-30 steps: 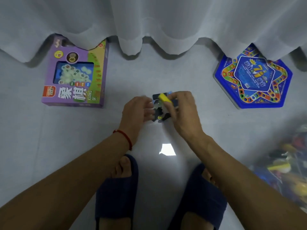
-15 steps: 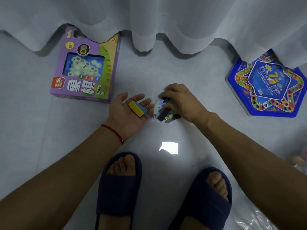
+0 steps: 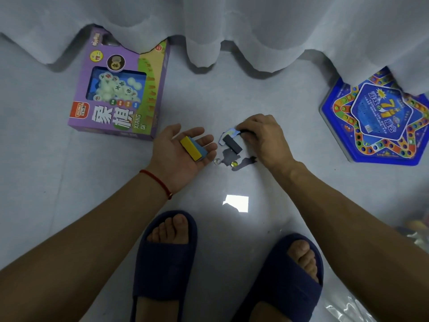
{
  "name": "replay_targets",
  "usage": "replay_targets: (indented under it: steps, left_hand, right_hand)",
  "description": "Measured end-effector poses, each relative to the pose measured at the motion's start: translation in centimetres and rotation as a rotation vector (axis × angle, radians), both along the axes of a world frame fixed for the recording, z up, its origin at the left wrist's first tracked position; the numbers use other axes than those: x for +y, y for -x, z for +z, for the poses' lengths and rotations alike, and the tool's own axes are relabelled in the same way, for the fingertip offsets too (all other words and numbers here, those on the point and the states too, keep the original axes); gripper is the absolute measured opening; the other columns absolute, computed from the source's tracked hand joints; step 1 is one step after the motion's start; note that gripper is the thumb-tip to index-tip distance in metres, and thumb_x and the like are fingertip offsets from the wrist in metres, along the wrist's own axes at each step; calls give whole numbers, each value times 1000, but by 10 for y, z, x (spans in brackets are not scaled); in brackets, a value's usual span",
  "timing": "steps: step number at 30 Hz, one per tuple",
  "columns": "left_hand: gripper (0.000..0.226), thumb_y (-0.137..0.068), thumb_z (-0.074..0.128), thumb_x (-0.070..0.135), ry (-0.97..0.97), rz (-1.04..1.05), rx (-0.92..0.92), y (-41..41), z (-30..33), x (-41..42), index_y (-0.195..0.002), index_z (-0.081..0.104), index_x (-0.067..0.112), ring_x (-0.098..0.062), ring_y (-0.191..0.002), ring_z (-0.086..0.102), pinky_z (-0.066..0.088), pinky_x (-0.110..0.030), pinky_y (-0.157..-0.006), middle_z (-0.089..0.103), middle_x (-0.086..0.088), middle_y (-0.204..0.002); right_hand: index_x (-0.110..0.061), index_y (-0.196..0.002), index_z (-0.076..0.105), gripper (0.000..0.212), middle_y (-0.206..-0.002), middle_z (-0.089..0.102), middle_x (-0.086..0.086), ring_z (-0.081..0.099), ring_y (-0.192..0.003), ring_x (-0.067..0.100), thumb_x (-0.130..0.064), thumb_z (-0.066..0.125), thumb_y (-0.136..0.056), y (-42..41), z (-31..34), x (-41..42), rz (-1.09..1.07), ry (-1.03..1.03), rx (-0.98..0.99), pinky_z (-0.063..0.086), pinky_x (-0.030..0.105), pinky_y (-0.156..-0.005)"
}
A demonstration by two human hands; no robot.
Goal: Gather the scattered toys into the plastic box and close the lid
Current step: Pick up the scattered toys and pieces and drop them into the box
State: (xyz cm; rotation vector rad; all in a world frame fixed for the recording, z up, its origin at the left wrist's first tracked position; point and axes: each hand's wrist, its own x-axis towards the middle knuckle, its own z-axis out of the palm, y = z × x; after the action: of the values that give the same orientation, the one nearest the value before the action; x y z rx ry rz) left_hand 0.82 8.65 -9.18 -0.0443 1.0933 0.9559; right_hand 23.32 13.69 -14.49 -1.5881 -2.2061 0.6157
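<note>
Toys: small loose pieces lie on the grey floor (image 3: 232, 108) between the two hands, ahead of the person's feet. Yellow block (image 3: 190, 148) sits on top of a blue block (image 3: 200, 148); both rest across the upturned palm of the left hand (image 3: 180, 156). Left fingers (image 3: 204, 140) straight and slightly spread, not curled round the blocks. A red string (image 3: 156, 182) circles the left wrist.

Right hand (image 3: 264, 138) palm down over the pile, fingers (image 3: 246, 131) curled onto a small dark piece beside a pale blue card (image 3: 229, 131); exact grip hidden under the hand, looks like a pinch. Dark grey block (image 3: 232, 144) lies tilted just left of that hand. Below it a flat dark cut-out piece (image 3: 228, 158), a clear marble (image 3: 217, 161) and a yellow marble (image 3: 234, 163); the yellow one lies at the cut-out's lower edge, the clear one just beside it.

Plastic box: only a blurred edge with coloured contents (image 3: 417, 228) at the far right; cannot tell lid state.

Surroundings: purple game carton (image 3: 120, 89) at upper left, blue star-pattern game board (image 3: 380, 119) at upper right, both partly under a white curtain (image 3: 232, 26). Dark blue slippers (image 3: 162, 263) on both feet. Bright reflection (image 3: 236, 203) on the floor between the arms.
</note>
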Motion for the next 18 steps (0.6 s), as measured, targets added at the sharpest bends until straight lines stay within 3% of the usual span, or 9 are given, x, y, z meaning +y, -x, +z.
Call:
replay_targets:
  steps: [6, 9, 13, 18]
  left_hand:
    - [45, -97, 39, 41, 0, -22, -14, -3, 2, -5, -100, 64, 3, -34, -85, 65, 55, -42, -81, 67, -19, -95]
    - [46, -97, 39, 42, 7, -33, -10, -3, 3, -7, -99, 65, 4, -33, -88, 64, 54, -42, -81, 67, -18, -96]
    - [46, -97, 39, 42, 18, -34, -5, -3, 4, -10, -100, 65, 4, -33, -87, 65, 56, -41, -79, 67, -18, -95]
    - [47, -97, 40, 42, 22, -39, 0, -8, 5, -9, -100, 65, 3, -34, -85, 65, 58, -40, -73, 67, -20, -96]
  right_hand:
    - [-10, -91, 79, 14, -87, 76, 1, 67, -84, 19, -4, 71, -81, 0, 12, -1, -140, 29, 192, 52, 39, -82]
    - [-12, -90, 79, 15, -85, 75, 0, 66, -81, 16, -3, 71, -81, -2, 14, 1, -157, 76, 194, 53, 36, -80]
    - [-10, -103, 78, 19, -98, 73, 5, 66, -89, 15, -5, 72, -85, -2, 14, 8, -203, 163, 174, 53, 26, -86]
    - [-10, -89, 76, 20, -90, 63, 9, 56, -92, 25, 2, 59, -86, 4, 2, 3, -119, 80, -65, 33, 18, -70]
